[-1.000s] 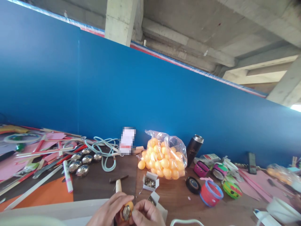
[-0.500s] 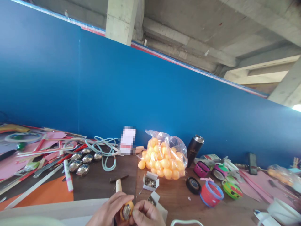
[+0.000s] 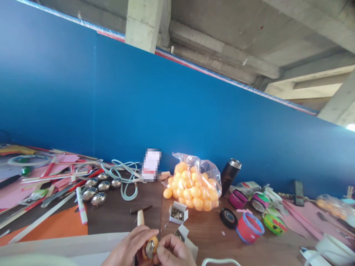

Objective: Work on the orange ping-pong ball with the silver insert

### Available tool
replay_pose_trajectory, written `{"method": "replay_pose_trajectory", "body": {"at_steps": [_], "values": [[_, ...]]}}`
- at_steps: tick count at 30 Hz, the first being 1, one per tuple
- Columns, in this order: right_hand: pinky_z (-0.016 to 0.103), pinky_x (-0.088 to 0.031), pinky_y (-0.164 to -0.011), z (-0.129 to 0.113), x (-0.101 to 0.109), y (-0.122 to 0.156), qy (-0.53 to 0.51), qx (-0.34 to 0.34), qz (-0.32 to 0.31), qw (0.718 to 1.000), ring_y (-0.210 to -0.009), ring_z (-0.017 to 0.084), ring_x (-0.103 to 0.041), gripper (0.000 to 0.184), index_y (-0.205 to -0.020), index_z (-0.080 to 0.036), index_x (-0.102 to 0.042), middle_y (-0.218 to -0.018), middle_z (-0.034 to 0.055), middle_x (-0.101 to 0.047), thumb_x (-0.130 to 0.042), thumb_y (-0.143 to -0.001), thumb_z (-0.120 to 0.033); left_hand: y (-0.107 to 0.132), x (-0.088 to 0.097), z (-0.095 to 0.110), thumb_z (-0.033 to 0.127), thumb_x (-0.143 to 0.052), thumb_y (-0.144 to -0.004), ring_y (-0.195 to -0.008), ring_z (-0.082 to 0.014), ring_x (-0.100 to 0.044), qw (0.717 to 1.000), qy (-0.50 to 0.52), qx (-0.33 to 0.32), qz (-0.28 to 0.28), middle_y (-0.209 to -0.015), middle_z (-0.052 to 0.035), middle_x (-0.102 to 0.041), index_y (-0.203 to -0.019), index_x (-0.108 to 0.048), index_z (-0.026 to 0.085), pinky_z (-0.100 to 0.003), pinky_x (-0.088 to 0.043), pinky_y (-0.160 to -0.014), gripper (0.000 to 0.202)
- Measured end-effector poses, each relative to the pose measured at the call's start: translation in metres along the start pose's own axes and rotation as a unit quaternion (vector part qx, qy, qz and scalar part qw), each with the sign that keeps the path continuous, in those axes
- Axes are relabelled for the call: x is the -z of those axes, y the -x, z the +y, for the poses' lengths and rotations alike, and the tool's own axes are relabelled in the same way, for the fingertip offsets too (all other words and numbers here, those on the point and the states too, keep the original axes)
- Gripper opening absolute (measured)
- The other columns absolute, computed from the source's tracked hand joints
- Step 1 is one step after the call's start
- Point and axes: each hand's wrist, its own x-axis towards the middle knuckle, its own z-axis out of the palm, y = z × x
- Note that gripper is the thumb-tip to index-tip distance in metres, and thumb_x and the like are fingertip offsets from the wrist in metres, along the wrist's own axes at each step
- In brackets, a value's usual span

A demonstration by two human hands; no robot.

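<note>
At the bottom centre, my left hand [image 3: 131,245] is closed around an orange plastic ball [image 3: 145,251] whose facing side is covered with shiny silver tack heads. My right hand [image 3: 173,251] pinches thumb and finger together at the ball's right edge; whatever lies between those fingertips is too small to make out. Just beyond my hands stands a small open white box [image 3: 178,212] of metal tacks. A second box [image 3: 183,232] is partly covered by my right hand. A hammer [image 3: 140,217] with a pale wooden handle lies behind my left hand.
Several silver-covered balls [image 3: 99,198] sit to the left, beside a pale blue cord [image 3: 129,192]. A clear bag of orange balls [image 3: 195,192] stands mid-table. Further right are a black flask [image 3: 230,177], a tape roll [image 3: 228,218] and a red cup-like craft [image 3: 249,229]. A blue partition [image 3: 180,111] rises behind.
Almost nothing differs. The whole view has shifted very slightly, and both hands stay at the ball in nearly the same pose.
</note>
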Motion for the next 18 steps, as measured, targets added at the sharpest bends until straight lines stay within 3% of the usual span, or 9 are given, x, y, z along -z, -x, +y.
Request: {"method": "replay_pose_trajectory", "body": {"at_steps": [9, 18], "values": [[0.014, -0.022, -0.035, 0.003, 0.0, 0.0, 0.038, 0.026, 0.016, 0.999, -0.035, 0.003, -0.047, 0.049, -0.067, -0.015, -0.051, -0.051, -0.0009, -0.063, -0.075, -0.055, -0.056, -0.002, 0.0, 0.002, 0.019, -0.067, -0.071, -0.088, -0.0145, -0.066, 1.0, -0.006, -0.011, 0.019, -0.099, -0.0019, -0.069, -0.107, -0.061, 0.027, -0.018, -0.051, -0.079, 0.037], [0.014, -0.023, -0.035, -0.005, -0.008, 0.003, 0.073, 0.016, 0.035, 0.997, -0.033, 0.002, -0.044, 0.054, -0.066, -0.016, -0.049, -0.05, -0.0013, -0.062, -0.073, -0.051, -0.061, -0.001, -0.003, -0.018, 0.025, -0.066, -0.072, -0.087, -0.0152, -0.067, 0.996, -0.024, -0.081, 0.002, -0.1, -0.0032, -0.069, -0.113, -0.058, 0.027, -0.016, -0.053, -0.077, 0.041]]}}
